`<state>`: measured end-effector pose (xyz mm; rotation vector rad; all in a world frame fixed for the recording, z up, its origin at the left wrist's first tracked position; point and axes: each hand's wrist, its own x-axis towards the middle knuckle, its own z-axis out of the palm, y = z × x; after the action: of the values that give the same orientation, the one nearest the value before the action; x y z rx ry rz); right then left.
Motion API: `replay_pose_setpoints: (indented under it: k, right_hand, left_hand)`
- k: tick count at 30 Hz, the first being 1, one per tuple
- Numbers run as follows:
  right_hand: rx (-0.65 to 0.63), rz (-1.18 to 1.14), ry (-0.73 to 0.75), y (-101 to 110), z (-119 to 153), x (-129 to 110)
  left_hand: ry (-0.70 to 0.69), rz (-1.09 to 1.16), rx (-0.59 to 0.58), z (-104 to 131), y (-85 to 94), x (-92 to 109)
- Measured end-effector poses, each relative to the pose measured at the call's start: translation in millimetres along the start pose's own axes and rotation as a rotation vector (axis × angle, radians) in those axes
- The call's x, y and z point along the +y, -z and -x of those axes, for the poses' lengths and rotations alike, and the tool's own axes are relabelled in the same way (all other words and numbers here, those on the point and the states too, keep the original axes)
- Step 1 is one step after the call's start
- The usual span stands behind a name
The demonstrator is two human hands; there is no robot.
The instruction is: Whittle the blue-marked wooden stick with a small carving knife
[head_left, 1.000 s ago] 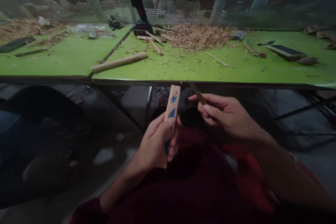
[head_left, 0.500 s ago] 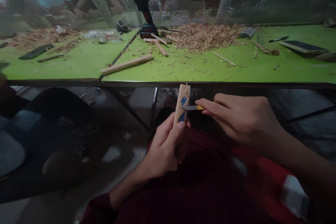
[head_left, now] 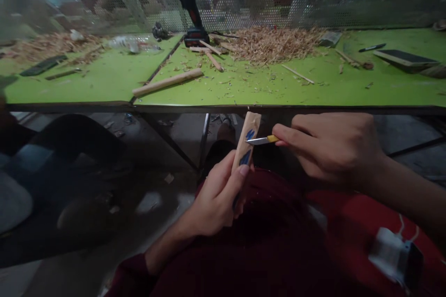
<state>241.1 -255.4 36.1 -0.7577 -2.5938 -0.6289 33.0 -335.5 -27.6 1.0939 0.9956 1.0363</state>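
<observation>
My left hand is wrapped round the lower part of a flat strip of pale wood, thumb on its face. The strip stands tilted in front of my lap, just below the table edge, and bears blue marks on its face. Between the fingers of my right hand is a small carving knife with a yellow handle, mostly covered by the fingers. Its blade points left, and the tip meets the wood beside the upper blue mark.
On the green table stand a cordless drill and a pile of wood shavings. A wooden rod lies near the front edge. A dark flat block and a pen lie right. Another person's leg is at left.
Both hands have shifted slightly to the right with the wood and the knife. The strip leans a little more to the right, and the knife's tip stays at the upper blue mark.
</observation>
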Motion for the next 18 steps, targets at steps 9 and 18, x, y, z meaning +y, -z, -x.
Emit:
replay_pose_setpoints:
  k: [9,18]
  right_hand:
    - [-0.085,0.013,-0.059,0.7,-2.9,4.3]
    - [0.047,-0.116,-0.266,8.3,6.5,21.7]
  left_hand:
    - [0.081,0.023,-0.014,-3.7,3.9,-1.5]
    - [0.114,0.124,-0.041,-6.5,0.9,-7.8]
